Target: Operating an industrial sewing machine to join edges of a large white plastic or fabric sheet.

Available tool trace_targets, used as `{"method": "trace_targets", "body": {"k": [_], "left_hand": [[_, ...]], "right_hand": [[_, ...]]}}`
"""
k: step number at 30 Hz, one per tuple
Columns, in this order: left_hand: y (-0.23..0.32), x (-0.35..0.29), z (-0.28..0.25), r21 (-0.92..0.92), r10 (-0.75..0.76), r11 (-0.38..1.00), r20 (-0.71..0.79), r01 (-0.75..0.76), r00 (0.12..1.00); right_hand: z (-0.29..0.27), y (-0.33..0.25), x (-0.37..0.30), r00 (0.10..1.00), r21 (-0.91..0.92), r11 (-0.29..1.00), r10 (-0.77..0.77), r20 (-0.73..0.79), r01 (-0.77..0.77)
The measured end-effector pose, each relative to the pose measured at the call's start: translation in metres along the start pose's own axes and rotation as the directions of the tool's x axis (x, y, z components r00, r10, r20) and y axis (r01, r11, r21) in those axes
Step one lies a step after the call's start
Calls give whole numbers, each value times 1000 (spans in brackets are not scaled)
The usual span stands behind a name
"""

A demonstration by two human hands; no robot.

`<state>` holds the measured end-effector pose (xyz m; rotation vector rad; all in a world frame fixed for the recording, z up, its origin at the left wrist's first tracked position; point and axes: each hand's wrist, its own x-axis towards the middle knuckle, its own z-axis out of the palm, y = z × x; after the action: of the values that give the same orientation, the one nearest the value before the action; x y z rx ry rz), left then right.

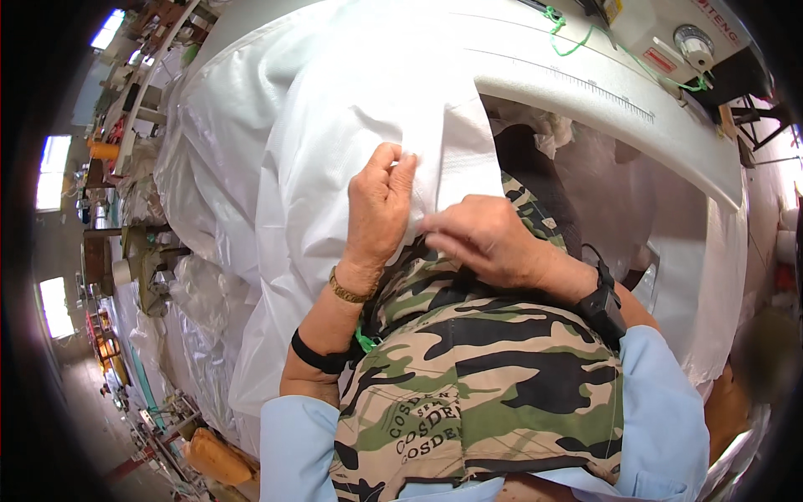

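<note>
A large white sheet of thin, woven-looking material (326, 125) drapes over the table and hangs down toward my lap. Thumb and bent fingers of my left hand (381, 201) are closed on a fold of it near its right-hand part. Just to the right and a little nearer, my right hand (485, 238) has its fingers drawn together by the sheet's near edge. Its fingertips are smeared by motion, and whatever they may pinch is too small to make out. A narrow folded strip of the sheet (468, 142) lies beyond my right hand.
A white sewing machine (686, 42) with a dial stands at the far right, green thread (569, 38) near it. The pale table edge (585, 92) carries a ruler scale. Translucent plastic sheeting (201, 309) is heaped at left. A camouflage apron (502, 368) covers my lap.
</note>
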<state>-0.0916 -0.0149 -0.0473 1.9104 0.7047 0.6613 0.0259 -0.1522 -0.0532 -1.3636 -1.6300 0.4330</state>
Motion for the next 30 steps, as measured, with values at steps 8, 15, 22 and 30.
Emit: {"method": "trace_targets", "body": {"k": [8, 15, 22, 30], "left_hand": [[61, 24, -34, 404, 319, 859, 57, -314, 946], [32, 19, -22, 447, 307, 796, 283, -408, 909], [24, 14, -1, 492, 322, 744, 331, -453, 887], [22, 17, -3, 379, 324, 822, 304, -425, 896]], "right_hand": [[35, 7, 25, 962, -77, 997, 8, -272, -30], [35, 20, 22, 970, -28, 993, -108, 216, 117], [1, 65, -37, 761, 33, 896, 394, -515, -442], [-23, -6, 10, 999, -39, 999, -13, 34, 14]]}}
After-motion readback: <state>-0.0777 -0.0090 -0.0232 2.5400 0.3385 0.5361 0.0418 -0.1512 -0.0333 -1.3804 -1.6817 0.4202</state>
